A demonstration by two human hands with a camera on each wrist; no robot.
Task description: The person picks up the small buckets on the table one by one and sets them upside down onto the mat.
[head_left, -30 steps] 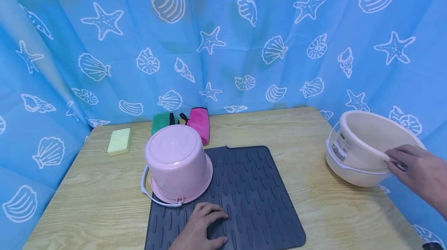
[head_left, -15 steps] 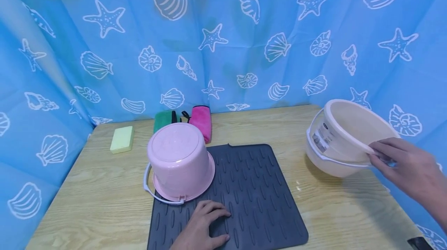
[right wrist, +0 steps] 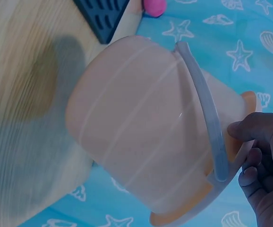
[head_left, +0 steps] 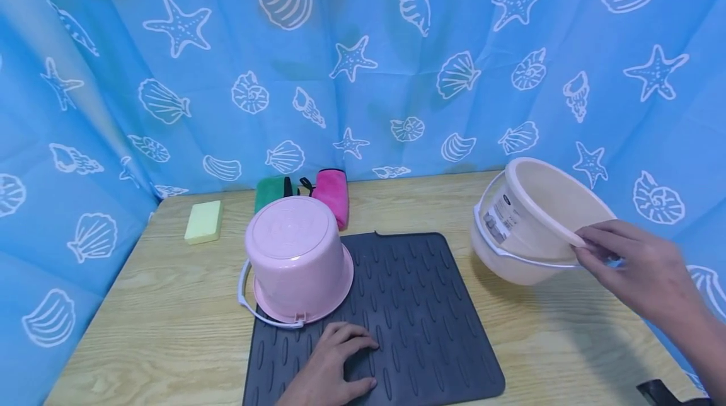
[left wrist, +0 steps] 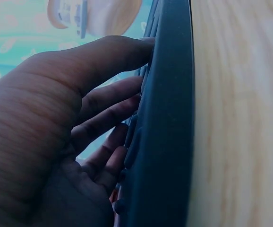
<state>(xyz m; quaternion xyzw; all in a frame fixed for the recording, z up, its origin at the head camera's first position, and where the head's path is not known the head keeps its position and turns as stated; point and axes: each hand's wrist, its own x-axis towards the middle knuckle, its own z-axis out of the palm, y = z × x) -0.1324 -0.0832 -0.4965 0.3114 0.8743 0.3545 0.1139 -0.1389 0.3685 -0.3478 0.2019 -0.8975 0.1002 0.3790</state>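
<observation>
My right hand pinches the near right rim of a cream bucket, thumb outside the wall. The bucket is tilted, its mouth toward the upper right, over the table's right side. Its pale handle hangs around the outside; whether its base touches the table I cannot tell. A pink bucket stands upside down on the left of a dark ribbed mat, its white handle lying to the front left. Just in front of it, my left hand rests its fingertips on the mat, fingers loosely bent, holding nothing.
A pale yellow sponge lies at the table's back left. Behind the pink bucket are a folded green cloth and a pink cloth. A blue shell-patterned curtain surrounds the wooden table. A black object shows at lower right.
My right hand has carried the cream bucket leftward, toward the mat. My left hand and the pink bucket have kept their places; the view has shifted slightly.
</observation>
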